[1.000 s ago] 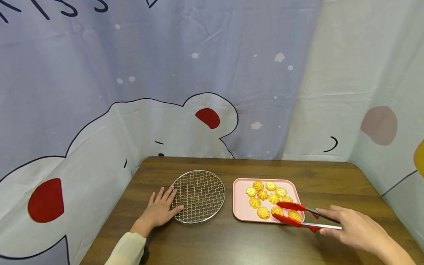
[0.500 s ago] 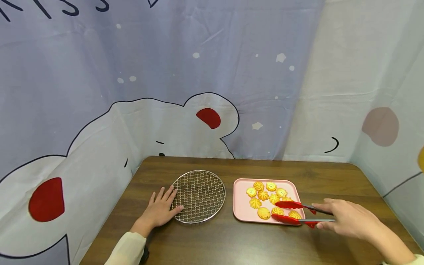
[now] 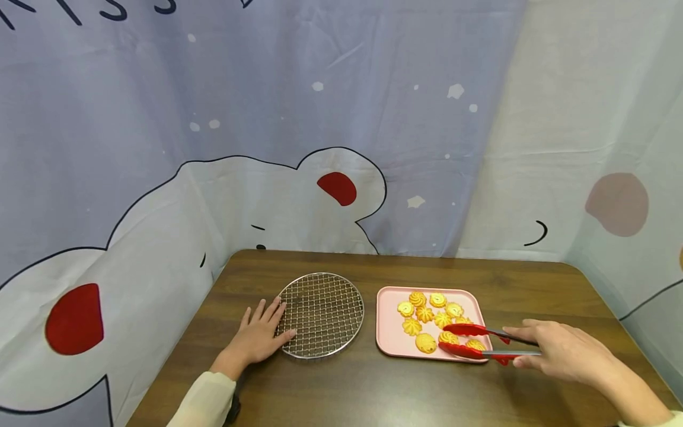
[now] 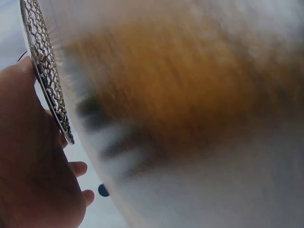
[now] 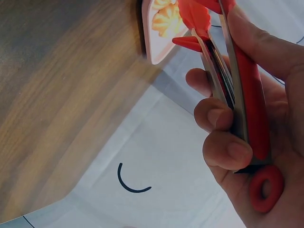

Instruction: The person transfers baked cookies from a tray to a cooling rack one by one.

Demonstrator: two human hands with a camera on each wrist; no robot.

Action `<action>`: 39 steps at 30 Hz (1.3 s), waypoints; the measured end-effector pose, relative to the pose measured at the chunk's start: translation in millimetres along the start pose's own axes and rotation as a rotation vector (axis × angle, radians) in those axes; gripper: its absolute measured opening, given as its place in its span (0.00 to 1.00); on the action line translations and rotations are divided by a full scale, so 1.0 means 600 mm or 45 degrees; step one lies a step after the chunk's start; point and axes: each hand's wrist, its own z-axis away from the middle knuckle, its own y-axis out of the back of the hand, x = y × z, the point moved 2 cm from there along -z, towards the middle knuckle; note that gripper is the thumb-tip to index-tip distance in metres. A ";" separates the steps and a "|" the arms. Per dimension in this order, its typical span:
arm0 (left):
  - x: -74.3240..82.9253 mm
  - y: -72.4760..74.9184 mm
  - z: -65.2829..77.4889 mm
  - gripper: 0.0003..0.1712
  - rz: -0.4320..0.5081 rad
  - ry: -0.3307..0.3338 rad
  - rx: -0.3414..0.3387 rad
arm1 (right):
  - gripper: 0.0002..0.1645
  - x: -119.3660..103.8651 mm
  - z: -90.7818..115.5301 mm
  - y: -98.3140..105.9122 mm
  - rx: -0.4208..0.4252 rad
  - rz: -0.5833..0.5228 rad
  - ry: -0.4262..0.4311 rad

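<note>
Spread out, my left hand (image 3: 256, 338) rests its fingertips and thumb on the left rim of a round wire cooling rack (image 3: 322, 314). In the left wrist view the rack (image 4: 46, 66) is seen edge-on against that hand (image 4: 35, 156). My right hand (image 3: 571, 353) grips red-tipped metal tongs (image 3: 462, 351), fingers and thumb curled round the handles (image 5: 251, 95). The tongs' two tips stand apart over the right part of a pink tray (image 3: 389, 341) of piped cookies (image 3: 425, 343). One swirled cookie (image 3: 448, 337) lies between the tips in this view; another (image 3: 475, 344) is partly covered by the lower arm.
Rack and tray lie side by side on a brown wooden table (image 3: 373, 391), with a strip of tabletop between them. A printed cloth (image 3: 405, 130) hangs behind the table and along both sides.
Over the last second the tongs and right hand shifted slightly left and up, and the tongs' arms drew a little closer together. The left hand has stayed on the rack.
</note>
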 end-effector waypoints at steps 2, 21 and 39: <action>0.001 0.002 0.001 0.49 -0.002 0.001 0.001 | 0.35 -0.001 0.001 0.002 0.007 0.014 0.009; 0.008 0.011 0.002 0.49 0.001 -0.002 -0.014 | 0.38 -0.020 -0.027 0.024 0.083 0.012 0.065; 0.017 0.023 0.008 0.48 -0.003 0.026 -0.065 | 0.35 -0.063 -0.086 0.020 0.120 0.012 0.177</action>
